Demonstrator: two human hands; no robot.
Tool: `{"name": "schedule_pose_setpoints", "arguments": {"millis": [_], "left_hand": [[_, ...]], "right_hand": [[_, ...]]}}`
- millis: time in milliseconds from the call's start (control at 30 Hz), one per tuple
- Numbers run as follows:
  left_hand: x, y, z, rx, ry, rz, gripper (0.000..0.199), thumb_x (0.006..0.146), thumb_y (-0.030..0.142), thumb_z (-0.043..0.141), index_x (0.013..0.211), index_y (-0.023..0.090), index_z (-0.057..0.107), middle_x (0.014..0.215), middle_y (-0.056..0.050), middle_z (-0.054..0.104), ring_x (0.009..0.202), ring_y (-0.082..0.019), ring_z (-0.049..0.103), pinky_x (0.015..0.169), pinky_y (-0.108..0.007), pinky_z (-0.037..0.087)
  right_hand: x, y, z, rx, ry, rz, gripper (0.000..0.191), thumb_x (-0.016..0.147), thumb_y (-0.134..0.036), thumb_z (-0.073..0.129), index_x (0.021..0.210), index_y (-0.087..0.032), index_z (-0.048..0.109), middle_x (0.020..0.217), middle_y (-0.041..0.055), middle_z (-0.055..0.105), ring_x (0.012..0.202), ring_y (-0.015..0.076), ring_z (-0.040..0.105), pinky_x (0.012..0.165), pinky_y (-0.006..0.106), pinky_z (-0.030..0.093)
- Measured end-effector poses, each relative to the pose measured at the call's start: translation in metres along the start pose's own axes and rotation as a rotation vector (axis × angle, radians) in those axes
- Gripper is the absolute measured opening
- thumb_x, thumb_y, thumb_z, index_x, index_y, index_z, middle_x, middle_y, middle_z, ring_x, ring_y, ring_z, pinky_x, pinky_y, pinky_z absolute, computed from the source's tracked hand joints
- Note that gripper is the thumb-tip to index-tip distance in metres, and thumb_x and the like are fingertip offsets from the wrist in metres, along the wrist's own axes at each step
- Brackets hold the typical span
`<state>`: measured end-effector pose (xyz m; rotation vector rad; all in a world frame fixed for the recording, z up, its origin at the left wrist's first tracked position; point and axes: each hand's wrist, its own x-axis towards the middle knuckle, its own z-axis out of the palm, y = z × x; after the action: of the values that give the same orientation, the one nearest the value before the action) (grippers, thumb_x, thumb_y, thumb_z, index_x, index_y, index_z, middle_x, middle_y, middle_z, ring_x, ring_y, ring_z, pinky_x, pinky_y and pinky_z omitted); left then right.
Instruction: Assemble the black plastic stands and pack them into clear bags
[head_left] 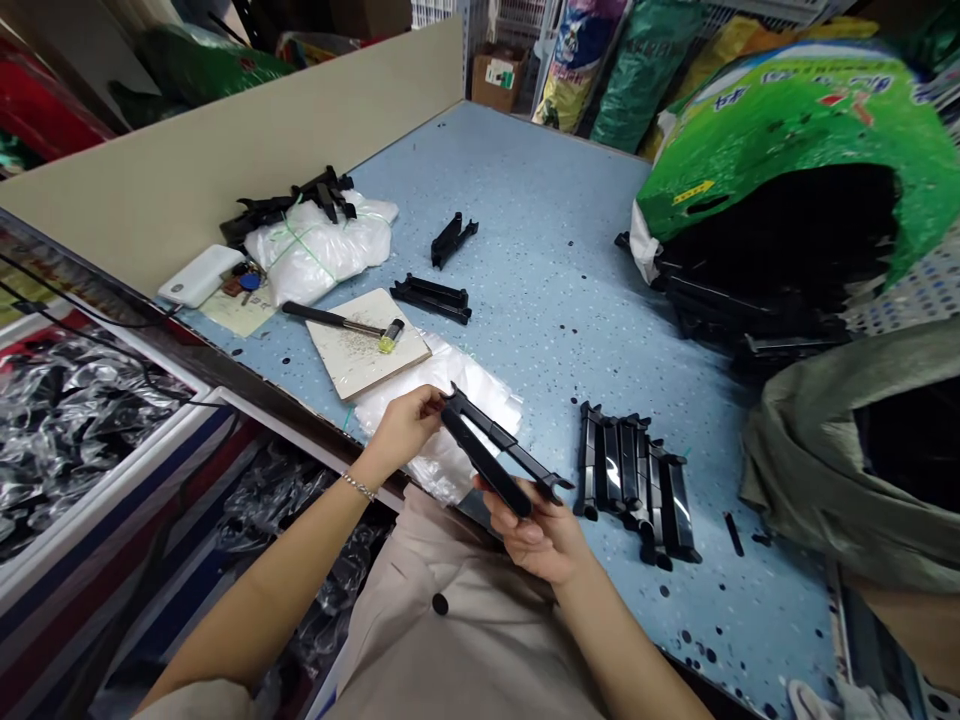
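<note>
One head-worn camera looks forward and down from close above the left hand [401, 428], right hand [541, 532] and speckled blue worktable [525, 230].

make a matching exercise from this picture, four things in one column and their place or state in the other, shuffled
1. hammer
2. black plastic piece
3. green sack
4. white plastic bundle

a. open, with black parts at its mouth
b. tied with green string
c. lying on the pale board
d. held by the left hand and right hand

Pairs: 1-c, 2-d, 3-a, 4-b
</note>
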<state>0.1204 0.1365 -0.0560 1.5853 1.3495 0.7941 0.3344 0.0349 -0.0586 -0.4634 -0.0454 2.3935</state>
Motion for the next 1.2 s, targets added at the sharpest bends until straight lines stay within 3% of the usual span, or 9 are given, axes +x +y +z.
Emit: {"name": "schedule_pose_setpoints", "arguments": {"millis": [100, 233, 433, 567, 700, 867, 967, 1067, 1200], "left_hand": [[0.005, -0.009, 0.008, -0.056, 0.0, -0.089, 0.023, 0.07, 0.01, 0.047, 0.088, 0.019, 0.057, 0.071, 0.001, 0.063, 0.063, -0.016, 0.061, 0.059, -0.027, 0.049], [-0.002, -0.008, 0.004, 0.279, 0.065, 0.071, 0.022, 0.077, 0.011, 0.046, 0.092, 0.02, 0.059, 0.081, -0.003, 0.066, 0.075, -0.019, 0.064, 0.068, -0.031, 0.05], [-0.018, 0.015, -0.018, 0.698, 0.179, 0.268, 0.024, 0.082, 0.007, 0.04, 0.086, 0.016, 0.062, 0.088, -0.01, 0.066, 0.089, -0.024, 0.061, 0.079, -0.038, 0.051], [-0.024, 0.03, -0.038, 0.891, 0.167, 0.236, 0.032, 0.083, 0.008, 0.038, 0.088, 0.015, 0.069, 0.106, -0.013, 0.066, 0.099, -0.028, 0.059, 0.083, -0.042, 0.051], [-0.019, 0.025, -0.038, 0.605, 0.095, 0.174, 0.05, 0.079, 0.009, 0.039, 0.125, 0.016, 0.059, 0.131, -0.012, 0.056, 0.099, -0.023, 0.061, 0.083, -0.036, 0.053], [-0.005, -0.002, -0.023, 0.183, -0.083, 0.122, 0.056, 0.075, 0.013, 0.045, 0.13, 0.019, 0.054, 0.134, -0.012, 0.053, 0.066, -0.011, 0.058, 0.064, -0.029, 0.055], [-0.005, -0.009, -0.024, 0.283, 0.002, 0.128, 0.058, 0.075, 0.011, 0.044, 0.133, 0.017, 0.051, 0.137, -0.015, 0.05, 0.078, -0.015, 0.063, 0.074, -0.033, 0.056], [-0.017, 0.002, -0.022, 0.529, 0.058, 0.247, 0.063, 0.076, 0.004, 0.042, 0.138, 0.015, 0.046, 0.143, -0.016, 0.046, 0.114, -0.026, 0.058, 0.094, -0.041, 0.052], [-0.05, 0.031, -0.002, 0.624, -0.108, 0.429, 0.072, 0.08, -0.001, 0.036, 0.148, 0.02, 0.029, 0.145, -0.018, 0.044, 0.113, -0.029, 0.06, 0.086, -0.044, 0.056]], "right_hand": [[0.008, 0.004, -0.011, 0.216, -0.009, 0.034, 0.042, 0.082, -0.027, 0.068, 0.116, -0.007, 0.052, 0.073, -0.0044, 0.052, 0.051, -0.0017, 0.046, 0.041, -0.004, 0.039], [0.013, 0.008, -0.025, 0.387, 0.053, 0.054, 0.034, 0.09, -0.02, 0.058, 0.12, -0.008, 0.047, 0.077, -0.0037, 0.05, 0.056, -0.0003, 0.051, 0.046, -0.003, 0.045], [0.01, 0.011, -0.028, 0.414, 0.14, 0.059, 0.03, 0.09, -0.019, 0.06, 0.115, -0.006, 0.049, 0.083, 0.0013, 0.056, 0.062, 0.0027, 0.058, 0.054, 0.004, 0.054], [0.002, 0.013, -0.024, 0.288, 0.208, -0.017, 0.026, 0.088, -0.019, 0.064, 0.109, -0.009, 0.053, 0.082, 0.0023, 0.061, 0.063, 0.0038, 0.06, 0.057, 0.008, 0.057], [-0.007, 0.015, -0.007, 0.205, 0.139, -0.109, 0.032, 0.086, -0.022, 0.068, 0.112, -0.009, 0.054, 0.079, 0.0, 0.06, 0.057, 0.0014, 0.055, 0.05, 0.004, 0.052], [0.001, 0.014, 0.009, 0.237, 0.06, -0.011, 0.04, 0.084, -0.022, 0.068, 0.117, -0.005, 0.052, 0.076, -0.0011, 0.058, 0.058, 0.0, 0.054, 0.05, -0.002, 0.048], [0.012, 0.013, 0.002, 0.253, 0.14, 0.028, 0.034, 0.083, -0.02, 0.07, 0.11, -0.006, 0.054, 0.077, 0.0003, 0.06, 0.059, 0.0003, 0.056, 0.053, -0.001, 0.05], [0.018, 0.013, -0.007, 0.202, 0.173, 0.02, 0.033, 0.082, -0.024, 0.072, 0.105, -0.007, 0.055, 0.079, 0.0029, 0.062, 0.06, 0.0023, 0.058, 0.053, 0.003, 0.052], [0.024, 0.013, -0.005, 0.114, 0.2, -0.022, 0.027, 0.08, -0.025, 0.073, 0.095, -0.009, 0.058, 0.075, 0.0022, 0.063, 0.056, 0.0017, 0.055, 0.049, 0.004, 0.049]]}}
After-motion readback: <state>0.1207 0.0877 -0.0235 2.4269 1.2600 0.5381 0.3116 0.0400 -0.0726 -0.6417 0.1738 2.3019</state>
